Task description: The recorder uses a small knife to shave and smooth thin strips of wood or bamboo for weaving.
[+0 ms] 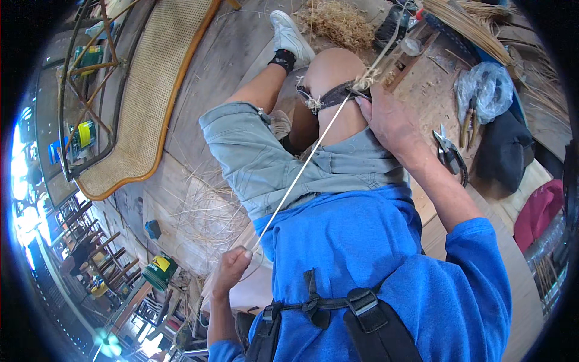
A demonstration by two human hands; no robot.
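A pale cane strand point(300, 173) runs taut across my lap, from low left up to my bent right knee. At its lower end my left hand point(231, 268) is closed in a fist around it. My right hand point(392, 117) lies against the knee, thumb pressing down where the strand passes over a dark strap point(333, 97) wrapped round the knee. A small dark piece shows under that thumb; I cannot make out what it is. Curled shavings point(367, 79) cling there, and the strand continues beyond toward the upper right.
Pliers point(469, 128) and cutters point(445, 146) lie on the board at my right, by a clear plastic bag point(491, 90). A bundle of cane strips point(467, 27) rests at the upper right. Shavings point(338, 23) heap beyond my knee; a woven cane panel point(142, 90) stands at left.
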